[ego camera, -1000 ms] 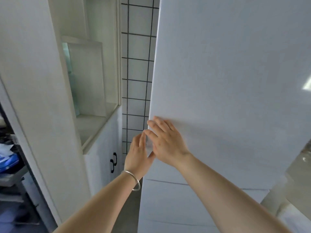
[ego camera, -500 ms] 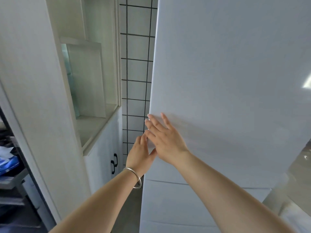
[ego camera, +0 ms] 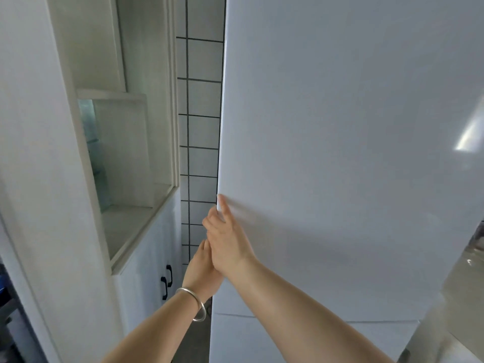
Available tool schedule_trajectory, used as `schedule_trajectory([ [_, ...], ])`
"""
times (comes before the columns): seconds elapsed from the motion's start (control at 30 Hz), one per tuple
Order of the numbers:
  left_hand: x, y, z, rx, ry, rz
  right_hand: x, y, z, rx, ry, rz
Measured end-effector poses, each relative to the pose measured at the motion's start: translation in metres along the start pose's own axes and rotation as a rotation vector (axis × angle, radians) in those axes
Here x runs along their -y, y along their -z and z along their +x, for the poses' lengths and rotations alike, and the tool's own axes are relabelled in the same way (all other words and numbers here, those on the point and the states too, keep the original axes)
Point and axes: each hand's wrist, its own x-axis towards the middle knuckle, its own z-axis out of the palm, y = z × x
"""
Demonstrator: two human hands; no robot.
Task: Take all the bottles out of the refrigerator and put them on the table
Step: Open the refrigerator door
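Across the right side of the view stands the white refrigerator (ego camera: pixel 340 140), its tall upper door filling most of what I can see and its front closed, so no bottles show from where I stand; a thin seam low down marks off a lower door (ego camera: pixel 288 341). To the left rises a white cabinet (ego camera: pixel 39 153) with an open niche, a pale shelf (ego camera: pixel 123 226) inside it, and below that a pair of cupboard doors with small black handles (ego camera: pixel 166 280). Between cabinet and refrigerator runs a narrow strip of white tiled wall (ego camera: pixel 201 100) with dark grout lines. Both bare forearms reach up from the bottom of the view and meet at the left edge of the upper door. The right hand (ego camera: pixel 227 244) lies over that edge, thumb stretched up along the door's face, the other fingers curled round the edge and out of sight behind it. The left hand (ego camera: pixel 201 268) sits just below, touching the right and partly covered by it, pressed to the same edge; how its fingers are set I cannot tell. A silver bangle (ego camera: pixel 195 303) circles the left wrist.
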Motion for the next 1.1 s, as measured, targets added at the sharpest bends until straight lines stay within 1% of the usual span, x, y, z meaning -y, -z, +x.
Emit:
schedule_trajectory([
  [0.07, -0.007, 0.002, -0.001, 0.058, 0.042, 0.072, 0.004, 0.004, 0.003, 0.040, 0.002, -0.076],
  [0.1, -0.006, 0.001, -0.001, 0.053, 0.062, 0.079, 0.006, 0.006, 0.005, 0.055, -0.002, -0.101],
  [0.2, -0.010, 0.006, -0.005, 0.043, 0.090, 0.022, 0.009, 0.006, 0.006, 0.062, -0.048, -0.121],
  [0.27, -0.009, 0.007, -0.005, 0.039, 0.099, -0.024, 0.009, 0.006, 0.006, 0.052, -0.062, -0.108],
  [0.4, -0.007, 0.007, -0.007, 0.038, 0.077, -0.030, 0.008, 0.008, 0.001, 0.026, -0.065, -0.066],
  [0.53, -0.005, 0.006, -0.023, 0.024, 0.042, -0.045, 0.012, 0.011, -0.016, -0.070, -0.086, 0.060],
  [0.7, 0.002, 0.002, -0.049, -0.062, -0.084, 0.057, 0.017, 0.014, -0.049, -0.144, -0.122, 0.173],
  [0.8, 0.003, -0.001, -0.071, -0.111, -0.165, 0.063, 0.020, 0.018, -0.076, -0.212, -0.090, 0.281],
  [0.87, -0.002, -0.002, -0.090, -0.150, -0.233, 0.056, 0.020, 0.022, -0.099, -0.283, -0.074, 0.320],
  [0.97, -0.006, 0.001, -0.124, -0.147, -0.295, 0.020, 0.019, 0.027, -0.137, -0.423, -0.079, 0.293],
  [1.1, -0.012, 0.003, -0.175, -0.157, -0.504, 0.047, 0.017, 0.030, -0.199, -0.635, -0.093, 0.288],
])
